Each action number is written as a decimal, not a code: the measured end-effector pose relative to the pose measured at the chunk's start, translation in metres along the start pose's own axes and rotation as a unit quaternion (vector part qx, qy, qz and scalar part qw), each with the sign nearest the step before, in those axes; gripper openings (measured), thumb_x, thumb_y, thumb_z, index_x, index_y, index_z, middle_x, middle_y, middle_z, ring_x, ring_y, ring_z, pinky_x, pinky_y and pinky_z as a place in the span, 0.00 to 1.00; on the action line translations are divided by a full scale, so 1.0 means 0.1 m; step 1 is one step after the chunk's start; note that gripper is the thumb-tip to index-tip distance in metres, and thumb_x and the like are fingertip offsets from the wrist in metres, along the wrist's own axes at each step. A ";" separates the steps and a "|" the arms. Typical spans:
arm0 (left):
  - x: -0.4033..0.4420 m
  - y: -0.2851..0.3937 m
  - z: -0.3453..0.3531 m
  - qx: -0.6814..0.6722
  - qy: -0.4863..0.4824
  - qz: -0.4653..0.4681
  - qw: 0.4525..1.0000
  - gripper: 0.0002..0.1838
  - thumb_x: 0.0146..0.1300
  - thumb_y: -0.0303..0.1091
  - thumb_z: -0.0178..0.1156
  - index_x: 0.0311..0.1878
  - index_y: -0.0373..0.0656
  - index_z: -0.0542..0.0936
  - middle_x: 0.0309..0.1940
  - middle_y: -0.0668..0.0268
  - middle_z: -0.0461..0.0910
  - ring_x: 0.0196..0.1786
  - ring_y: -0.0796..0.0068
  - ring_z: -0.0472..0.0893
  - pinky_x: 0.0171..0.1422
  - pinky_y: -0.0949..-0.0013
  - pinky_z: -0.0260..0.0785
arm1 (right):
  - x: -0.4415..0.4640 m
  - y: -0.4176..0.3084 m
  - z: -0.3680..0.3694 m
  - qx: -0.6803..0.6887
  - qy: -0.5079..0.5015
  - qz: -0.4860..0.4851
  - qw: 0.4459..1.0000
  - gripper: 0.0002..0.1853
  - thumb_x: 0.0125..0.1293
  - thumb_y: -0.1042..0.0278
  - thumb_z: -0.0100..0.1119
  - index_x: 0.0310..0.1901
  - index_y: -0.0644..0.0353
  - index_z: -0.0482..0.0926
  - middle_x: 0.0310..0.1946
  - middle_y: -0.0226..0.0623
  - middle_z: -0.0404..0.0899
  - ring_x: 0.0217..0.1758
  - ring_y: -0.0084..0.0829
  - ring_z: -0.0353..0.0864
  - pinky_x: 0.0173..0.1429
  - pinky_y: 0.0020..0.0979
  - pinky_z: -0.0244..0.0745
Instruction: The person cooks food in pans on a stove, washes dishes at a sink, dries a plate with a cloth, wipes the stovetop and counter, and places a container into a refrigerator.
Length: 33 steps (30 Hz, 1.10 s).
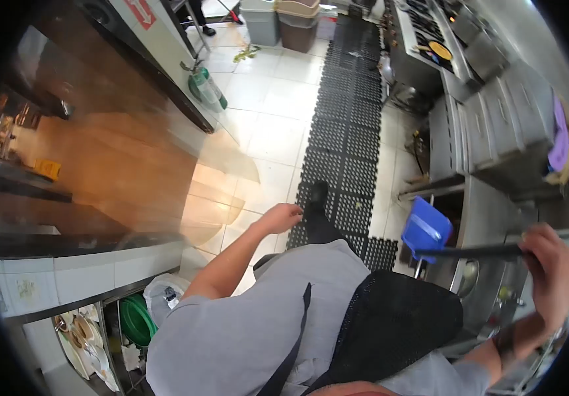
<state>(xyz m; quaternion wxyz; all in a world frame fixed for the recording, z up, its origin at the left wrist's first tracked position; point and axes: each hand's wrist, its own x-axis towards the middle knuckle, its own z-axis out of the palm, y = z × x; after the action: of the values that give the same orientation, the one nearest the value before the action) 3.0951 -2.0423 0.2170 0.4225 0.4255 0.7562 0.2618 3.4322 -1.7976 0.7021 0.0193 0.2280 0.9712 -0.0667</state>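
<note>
Right hand (548,264), raised at the right beside the steel table (479,208): its grip is closed, pinching the end of a dark bar (476,252). The bar lies roughly level across the view, and its far end overlaps the lower edge of a blue pan (427,226); whether these 2 parts are joined cannot be told. A metal ladle (469,277) lies near the bar on the table side.

Left hand (280,218), held forward of the torso: fingers loosely curled, near the dark trouser leg (322,228); whether its grip is pressed together cannot be told. The wearer has a grey shirt (251,297) and a black apron (396,330), with 1 dark shoe (319,193) on a perforated black mat (344,125).

Surroundings: white floor tiles (281,135) flank the mat. At the upper right stands a stove (411,39) bearing a yellow pan (439,50); below it, a purple cloth (560,135) hangs beside steel drawers (505,115). At the upper left are a green cylinder (206,90) and 2 bins, grey (260,28) and brown (297,36). At the lower left, plates (85,333) are stacked near a green tub (135,321).
</note>
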 end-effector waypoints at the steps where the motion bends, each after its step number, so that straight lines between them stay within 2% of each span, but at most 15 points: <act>1: 0.17 0.10 -0.08 0.000 0.010 -0.006 1.000 0.17 0.65 0.39 0.59 0.52 0.40 0.83 0.43 0.52 0.86 0.49 0.55 0.84 0.55 0.58 0.76 | 0.60 0.01 0.18 -0.001 -0.010 -0.028 1.000 0.12 0.49 0.85 0.58 0.39 0.66 0.78 0.39 0.47 0.77 0.43 0.51 0.78 0.45 0.40 0.74; 5: 1.07 0.90 -0.64 -0.092 0.132 0.138 0.977 0.21 0.66 0.34 0.62 0.61 0.40 0.79 0.50 0.54 0.82 0.47 0.61 0.84 0.54 0.61 0.77 | 2.69 0.44 1.06 0.035 -0.096 -0.251 0.963 0.12 0.49 0.84 0.60 0.37 0.64 0.79 0.35 0.45 0.77 0.44 0.52 0.79 0.46 0.46 0.76; 9: 1.97 1.76 -1.42 -0.203 0.172 0.182 0.946 0.20 0.66 0.34 0.63 0.59 0.40 0.79 0.51 0.54 0.81 0.46 0.61 0.83 0.52 0.61 0.77 | 4.22 0.30 1.71 0.032 -0.110 -0.303 0.946 0.12 0.52 0.80 0.62 0.40 0.59 0.82 0.43 0.38 0.80 0.51 0.43 0.80 0.55 0.41 0.78; 11: 2.52 1.81 -1.75 -0.247 0.218 0.116 0.937 0.18 0.58 0.28 0.67 0.52 0.38 0.79 0.51 0.50 0.80 0.50 0.58 0.83 0.51 0.59 0.77 | 4.86 0.21 2.05 0.061 -0.080 -0.381 0.919 0.15 0.54 0.79 0.64 0.45 0.57 0.82 0.49 0.35 0.81 0.54 0.41 0.79 0.58 0.39 0.78; 12: 3.05 1.29 -1.80 -0.046 0.303 0.170 0.937 0.17 0.56 0.28 0.67 0.50 0.38 0.79 0.49 0.49 0.81 0.49 0.52 0.83 0.48 0.56 0.77 | 5.06 0.09 2.05 0.050 -0.098 -0.353 0.929 0.21 0.56 0.76 0.64 0.54 0.54 0.80 0.56 0.37 0.79 0.58 0.42 0.79 0.61 0.39 0.77; 14: 3.42 1.04 -2.26 -0.085 0.349 0.165 0.918 0.14 0.58 0.31 0.65 0.47 0.38 0.79 0.41 0.49 0.84 0.46 0.46 0.83 0.44 0.56 0.75 | 5.43 0.05 2.18 0.125 -0.061 -0.343 0.929 0.26 0.60 0.74 0.63 0.62 0.53 0.76 0.62 0.40 0.75 0.61 0.44 0.78 0.63 0.40 0.76; 15: 3.59 0.84 -2.48 -0.118 0.359 0.079 0.922 0.13 0.61 0.35 0.66 0.45 0.39 0.80 0.38 0.53 0.85 0.42 0.50 0.84 0.44 0.57 0.75 | 5.58 0.13 2.19 0.122 -0.060 -0.340 0.930 0.26 0.60 0.74 0.63 0.62 0.53 0.76 0.62 0.40 0.75 0.61 0.44 0.78 0.63 0.40 0.76; 16: 3.84 0.47 -2.65 -0.212 0.352 0.042 0.911 0.13 0.63 0.38 0.67 0.44 0.40 0.80 0.33 0.57 0.85 0.38 0.58 0.85 0.42 0.58 0.76 | 5.72 0.23 2.23 0.159 -0.082 -0.316 0.932 0.26 0.62 0.73 0.63 0.64 0.53 0.75 0.64 0.41 0.73 0.62 0.45 0.77 0.64 0.40 0.75; 17: 4.00 0.28 -2.84 -0.206 0.385 -0.023 0.899 0.14 0.64 0.40 0.68 0.43 0.39 0.79 0.31 0.59 0.84 0.34 0.66 0.85 0.39 0.60 0.76 | 5.85 0.31 2.28 0.196 -0.106 -0.292 0.930 0.27 0.63 0.72 0.62 0.66 0.53 0.73 0.65 0.41 0.72 0.63 0.46 0.76 0.64 0.41 0.75; 19: 4.31 -0.37 -3.28 -0.245 0.374 -0.040 0.893 0.13 0.65 0.39 0.67 0.43 0.41 0.78 0.31 0.63 0.84 0.28 0.75 0.83 0.35 0.66 0.76 | 6.12 0.65 2.44 0.213 -0.182 -0.231 0.932 0.25 0.65 0.69 0.61 0.65 0.53 0.74 0.63 0.43 0.73 0.62 0.46 0.77 0.64 0.42 0.74; 24: 5.02 -1.81 -4.25 -0.303 0.333 -0.129 0.884 0.14 0.66 0.33 0.67 0.51 0.40 0.78 0.39 0.63 0.82 0.33 0.71 0.85 0.36 0.70 0.81 | 6.32 1.91 3.87 0.080 -0.226 0.013 0.971 0.20 0.64 0.63 0.59 0.58 0.57 0.78 0.53 0.48 0.80 0.56 0.50 0.79 0.60 0.47 0.75; 27: 5.70 -2.90 -4.74 -0.351 0.346 -0.121 0.862 0.09 0.66 0.30 0.65 0.47 0.43 0.77 0.38 0.66 0.80 0.33 0.72 0.83 0.36 0.68 0.82 | 5.91 2.46 4.57 0.098 -0.310 0.151 0.934 0.19 0.63 0.59 0.57 0.51 0.60 0.81 0.47 0.51 0.83 0.53 0.53 0.81 0.58 0.49 0.75; 29: 6.12 -3.39 -5.13 -0.354 0.328 -0.138 0.865 0.10 0.64 0.27 0.66 0.46 0.44 0.78 0.36 0.68 0.79 0.35 0.73 0.81 0.37 0.68 0.79 | 5.70 2.64 4.79 0.115 -0.418 0.168 0.885 0.19 0.64 0.59 0.58 0.50 0.65 0.82 0.46 0.56 0.83 0.52 0.55 0.81 0.58 0.48 0.74; 31: 6.47 -3.99 -5.46 -0.290 0.336 -0.155 0.882 0.11 0.62 0.26 0.67 0.46 0.43 0.79 0.37 0.67 0.80 0.39 0.72 0.80 0.45 0.64 0.77 | 6.10 2.30 4.24 0.095 -0.545 0.331 0.764 0.18 0.66 0.60 0.55 0.47 0.66 0.83 0.43 0.52 0.84 0.50 0.50 0.83 0.56 0.48 0.74; 33: 6.89 -4.50 -5.76 -0.235 0.345 -0.155 0.895 0.12 0.62 0.27 0.68 0.47 0.43 0.79 0.39 0.65 0.81 0.42 0.70 0.80 0.50 0.62 0.76 | 6.64 2.42 4.25 0.113 -0.534 0.341 0.766 0.16 0.66 0.62 0.55 0.46 0.66 0.83 0.41 0.49 0.84 0.48 0.47 0.83 0.54 0.46 0.75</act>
<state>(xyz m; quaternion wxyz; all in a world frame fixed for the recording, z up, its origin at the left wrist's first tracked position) 2.2155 -1.6930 -0.1183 0.2577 0.0742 0.8274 0.4935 2.9484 -1.3493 0.2073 0.5299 0.4725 0.6479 -0.2759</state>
